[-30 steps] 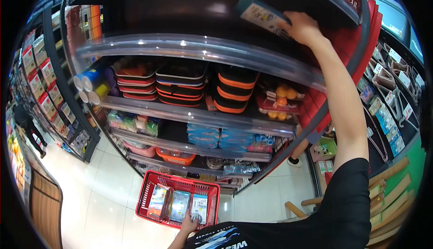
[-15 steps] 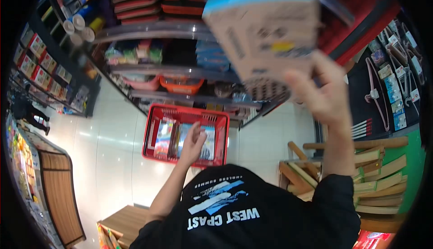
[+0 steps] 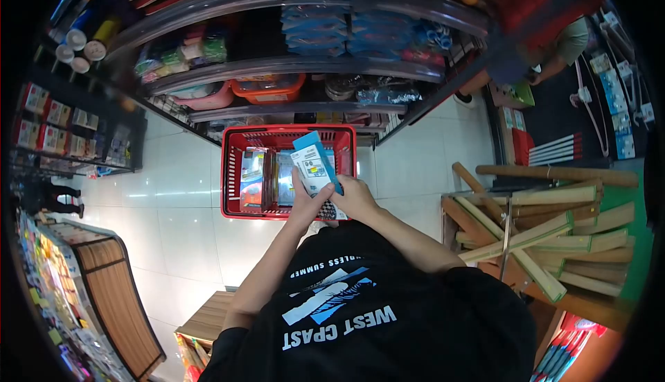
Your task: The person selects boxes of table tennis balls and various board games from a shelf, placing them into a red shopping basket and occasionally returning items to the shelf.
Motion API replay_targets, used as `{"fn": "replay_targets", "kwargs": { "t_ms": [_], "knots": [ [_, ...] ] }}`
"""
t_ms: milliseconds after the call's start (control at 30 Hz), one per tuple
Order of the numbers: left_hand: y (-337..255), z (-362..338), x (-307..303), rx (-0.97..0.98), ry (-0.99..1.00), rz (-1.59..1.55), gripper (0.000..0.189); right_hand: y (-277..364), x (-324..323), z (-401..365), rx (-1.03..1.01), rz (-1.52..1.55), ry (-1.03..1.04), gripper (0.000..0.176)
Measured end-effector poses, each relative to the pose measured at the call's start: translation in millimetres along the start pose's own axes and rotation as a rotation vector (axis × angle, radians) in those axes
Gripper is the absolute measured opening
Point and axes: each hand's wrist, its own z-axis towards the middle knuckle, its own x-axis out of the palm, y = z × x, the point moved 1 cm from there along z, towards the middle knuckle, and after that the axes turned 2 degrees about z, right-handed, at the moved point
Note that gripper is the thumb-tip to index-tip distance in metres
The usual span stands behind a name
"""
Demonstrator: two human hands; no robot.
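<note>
Both my hands grip a white and blue box [image 3: 312, 163] with printing and a yellow sticker, tilted in front of my chest. My left hand [image 3: 307, 200] holds its left side near the lower end. On the opposite side, my right hand [image 3: 355, 196] has its fingers closed around the lower right edge. Beyond and partly under the box is a red shopping basket [image 3: 231, 206]. Inside the basket lie a colourful package [image 3: 252, 187] and a pale blue package [image 3: 285, 182], the latter partly hidden by the box and my left hand.
Store shelves [image 3: 277, 67] with plastic tubs and blue packets rise ahead. To the right, wooden pieces [image 3: 540, 243] fill a bin below hanging hangers [image 3: 589, 101]. Another person [image 3: 554, 63] stands at upper right. A wooden display unit [image 3: 114, 299] is at lower left.
The box has come down from high at the upper right, held in my right hand, to just over the basket's near side. My left hand has left the basket and now grips the box too.
</note>
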Motion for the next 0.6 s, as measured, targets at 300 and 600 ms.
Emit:
{"fn": "replay_targets", "kwargs": {
  "t_ms": [300,600],
  "knots": [
    [39.7,37.3,-8.7,-0.073,-0.064,0.145,0.110,-36.4,21.0,-2.1,-0.018,-0.009,0.174,0.044],
    [97.7,89.1,-15.2,-0.195,-0.186,0.802,0.122,-98.4,-19.9,-9.3,0.138,0.055,0.097,0.028]
  ]
}}
